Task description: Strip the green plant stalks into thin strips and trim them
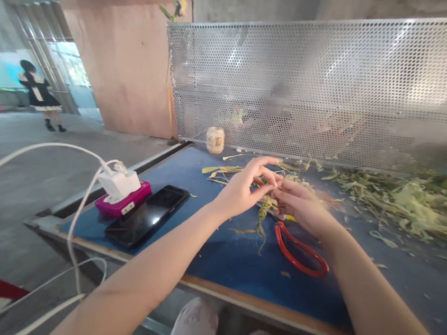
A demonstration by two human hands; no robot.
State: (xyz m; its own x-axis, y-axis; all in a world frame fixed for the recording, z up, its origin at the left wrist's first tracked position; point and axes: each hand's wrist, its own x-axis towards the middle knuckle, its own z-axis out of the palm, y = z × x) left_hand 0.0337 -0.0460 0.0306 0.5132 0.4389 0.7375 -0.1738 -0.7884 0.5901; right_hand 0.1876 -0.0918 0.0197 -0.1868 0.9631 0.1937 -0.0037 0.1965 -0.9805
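Note:
My left hand (248, 183) and my right hand (301, 205) meet above the blue table top (214, 252). Both pinch a small woven piece of green-yellow leaf strips (263, 210) whose loose ends hang down toward the table. My left thumb and fingers are pressed on its top. My right fingers close on it from the right. Red-handled scissors (298, 247) lie on the table just below my right hand.
A black phone (147, 215) and a pink power bank (122, 203) with a white charger and cables lie at the left. A twine roll (215, 139) stands at the back. Leaf scraps (404, 200) pile at the right before a perforated metal screen (327, 88). A person stands far left.

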